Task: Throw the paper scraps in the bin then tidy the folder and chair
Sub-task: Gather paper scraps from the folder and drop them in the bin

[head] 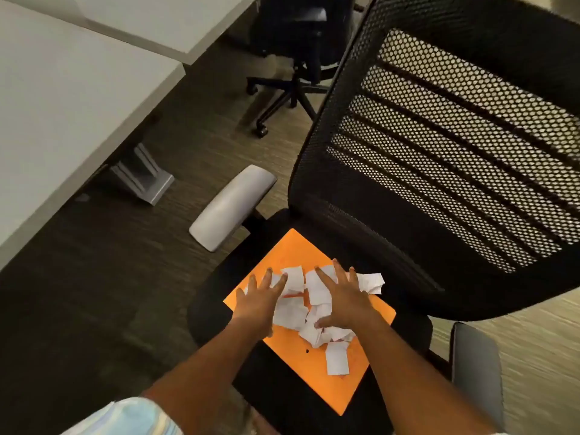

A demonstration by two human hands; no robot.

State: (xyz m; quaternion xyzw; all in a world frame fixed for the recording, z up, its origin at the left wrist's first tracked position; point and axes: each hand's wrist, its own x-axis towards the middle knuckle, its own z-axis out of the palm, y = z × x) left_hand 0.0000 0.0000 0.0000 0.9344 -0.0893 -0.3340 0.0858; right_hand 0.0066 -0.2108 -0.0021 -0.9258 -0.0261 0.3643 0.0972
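Paper scraps [314, 304], torn white pieces, lay heaped on an orange folder [309, 368] that sat flat on the black seat of an office chair [439, 171], as you looked down from above. At far left, a white desk [62, 98] ran along the edge of the view, its metal foot [141, 178] planted on the dark carpet. A second black swivel chair [295, 48] stood beyond it, well apart from yours. Nearer, the grey left armrest [230, 207] of your chair jutted out just beside the folder's far corner. Your left hand [259, 301] rested palm down on the folder's left part, fingers spread wide and flat, their tips touching the edge of the pile; it gripped nothing. Your right hand [343, 298] lay palm down directly on top of the scraps, fingers splayed and the thumb pressed against the papers near the heap's middle, covering them rather than closing around any piece. One scrap [337, 357] lay slightly apart from the heap, nearer to you on the bare orange surface, and another [372, 282] poked out past your right fingers. The mesh backrest rose tall on the right, filling the upper part of the view, with the other grey armrest [475, 372] at the lower right. A pale sleeve [125, 417] showed at the bottom left.
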